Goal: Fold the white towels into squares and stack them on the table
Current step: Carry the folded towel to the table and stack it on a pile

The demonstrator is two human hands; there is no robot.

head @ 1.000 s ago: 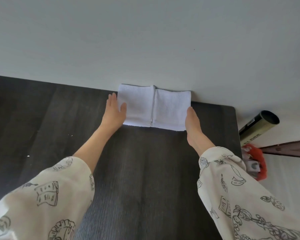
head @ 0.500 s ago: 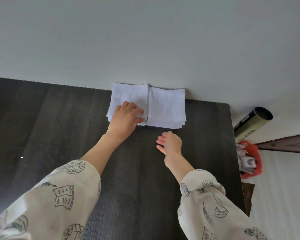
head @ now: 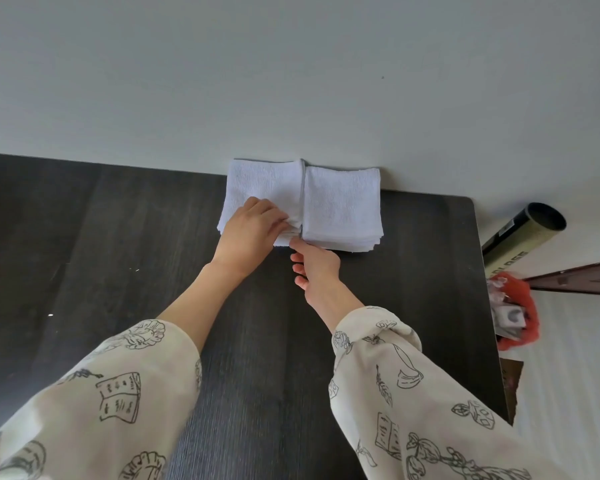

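Two stacks of folded white towels lie side by side against the wall at the far edge of the dark table (head: 118, 258). The left stack (head: 264, 183) is partly covered by my left hand (head: 250, 233), whose fingers pinch its near right corner. The right stack (head: 342, 209) shows several layers along its near edge. My right hand (head: 314, 268) reaches up from below, its fingertip touching the seam between the two stacks at their near edge; its other fingers are curled.
A pale wall (head: 291, 81) rises directly behind the towels. Off the table's right edge stand a dark tube (head: 523, 237) and a red bag (head: 515, 317) with packets on a light floor. A brown strip (head: 579, 278) runs along the wall.
My right hand left the right stack's side, dropped to the table, then moved up to the seam. My left hand slid from the left stack's side onto it and pinched its corner.
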